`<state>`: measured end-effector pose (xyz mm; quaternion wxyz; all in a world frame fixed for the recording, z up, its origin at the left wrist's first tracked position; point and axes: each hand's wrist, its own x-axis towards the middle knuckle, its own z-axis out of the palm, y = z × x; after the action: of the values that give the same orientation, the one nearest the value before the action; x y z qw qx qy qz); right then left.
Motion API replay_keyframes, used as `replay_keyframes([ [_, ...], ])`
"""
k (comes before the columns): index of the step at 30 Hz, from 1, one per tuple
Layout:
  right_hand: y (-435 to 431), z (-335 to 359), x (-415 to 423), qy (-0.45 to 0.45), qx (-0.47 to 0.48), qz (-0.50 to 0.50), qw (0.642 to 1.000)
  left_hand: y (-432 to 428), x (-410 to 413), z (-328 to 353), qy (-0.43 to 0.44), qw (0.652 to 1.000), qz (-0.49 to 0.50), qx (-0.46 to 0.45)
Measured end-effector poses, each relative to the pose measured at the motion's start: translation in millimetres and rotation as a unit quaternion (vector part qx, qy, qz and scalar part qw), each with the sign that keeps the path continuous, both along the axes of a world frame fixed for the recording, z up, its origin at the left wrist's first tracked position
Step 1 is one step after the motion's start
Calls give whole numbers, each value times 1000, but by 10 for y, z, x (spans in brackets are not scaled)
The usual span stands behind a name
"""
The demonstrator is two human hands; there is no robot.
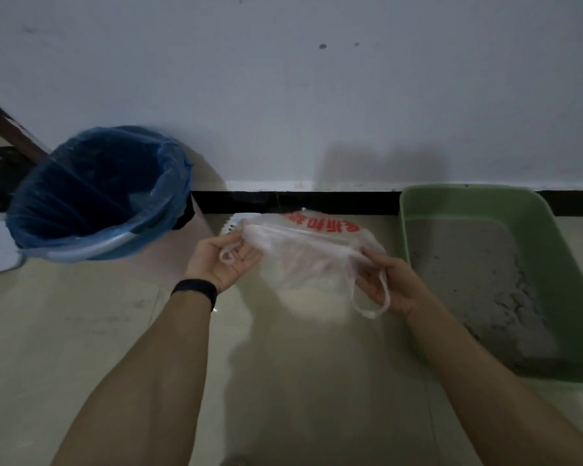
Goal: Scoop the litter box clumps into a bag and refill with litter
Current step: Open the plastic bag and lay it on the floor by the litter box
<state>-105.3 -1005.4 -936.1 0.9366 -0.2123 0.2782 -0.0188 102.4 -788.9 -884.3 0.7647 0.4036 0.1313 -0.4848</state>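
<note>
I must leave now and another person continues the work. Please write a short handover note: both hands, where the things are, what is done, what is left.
Left hand and right hand each hold one handle of the thin whitish plastic bag with red print, above the pale floor.
Green plastic litter tray stands on the right, with grey, cracked litter inside.
Round bin with blue liner stands on the left.
A white toothed edge behind the bag may be the scoop.
Done: bag is in hand.
Left: open it, scoop the clumps, refill; no fresh litter in view.
</note>
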Motion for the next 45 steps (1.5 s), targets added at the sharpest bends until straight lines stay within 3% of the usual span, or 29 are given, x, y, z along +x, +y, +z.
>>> replay_keyframes([
  [3, -11, -96, 12, -3, 73, -94, 993, -13, 51, -128, 79, 987, 134, 39],
  [6, 51, -67, 73, 113, 9, -53, 992, -10, 14, -305, 45, 987, 64, 137],
  [9, 8, -168, 106, 249, -71, -5, 966, -35, -31, -363, 37, 991, 32, 124],
  [11, -8, -265, 161, 329, -164, -7, 930, -63, -51, -362, 41, 992, 29, 113],
  [13, 19, -379, 210, 400, -333, 20, 854, -82, -97, -492, -31, 979, -23, 200],
  [14, 62, -407, 236, 428, -415, 49, 801, -86, -141, -604, -114, 947, -69, 292],
  [15, 103, -414, 266, 435, -472, 81, 763, -94, -203, -691, -203, 893, -120, 384],
  [16, 130, -412, 297, 428, -495, 108, 748, -96, -242, -788, -269, 841, -154, 444],
  [18, 158, -401, 331, 419, -493, 155, 747, -111, -321, -866, -281, 816, -213, 458],
  [19, 163, -397, 327, 423, -505, 179, 731, -108, -349, -889, -262, 811, -248, 461],
  [20, 181, -401, 306, 430, -541, 196, 696, -116, -380, -881, -279, 772, -293, 490],
  [22, 282, -397, 226, 406, -675, 147, 598, -128, -482, -876, -454, 595, -313, 584],
  [23, 357, -375, 194, 362, -752, 92, 543, -139, -524, -872, -574, 513, -269, 579],
  [24, 415, -359, 187, 300, -813, 51, 497, -157, -536, -897, -674, 449, -248, 532],
  [26, 480, -425, 228, 201, -869, 54, 449, -236, -546, -993, -805, 368, -257, 388],
  [27, 488, -489, 247, 185, -873, 106, 440, -282, -564, -1051, -810, 374, -297, 339],
  [28, 483, -531, 259, 187, -862, 185, 433, -339, -614, -1104, -781, 401, -355, 320],
  [30, 454, -586, 248, 208, -822, 330, 416, -430, -744, -1210, -675, 440, -487, 337],
  [32, 406, -630, 209, 215, -787, 422, 394, -483, -793, -1341, -607, 415, -574, 359],
  [36, 362, -683, 83, 225, -767, 493, 344, -444, -729, -1402, -593, 443, -548, 390],
  [37, 353, -686, 42, 220, -772, 498, 328, -408, -691, -1412, -598, 430, -545, 401],
  [39, 308, -714, 1, 215, -779, 510, 295, -338, -617, -1405, -623, 372, -545, 420],
  [41, 257, -770, 16, 228, -787, 497, 287, -280, -568, -1390, -637, 324, -550, 432],
  [45, 242, -834, 110, 255, -784, 489, 285, -318, -629, -1421, -622, 316, -565, 440],
])
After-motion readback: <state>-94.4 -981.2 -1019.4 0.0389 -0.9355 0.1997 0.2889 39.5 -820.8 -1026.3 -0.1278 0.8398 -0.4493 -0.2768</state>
